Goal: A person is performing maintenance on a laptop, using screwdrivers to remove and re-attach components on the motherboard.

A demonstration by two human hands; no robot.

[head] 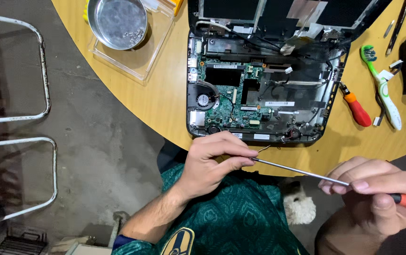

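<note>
Hands (212, 160) (378, 189) pinching long screwdriver (302, 172) beside opened laptop (259, 89) at counter (165, 94) edge
Left fingertips grip the shaft tip, right closes on the handle; a slip could drop whatever tiny part is there
</note>
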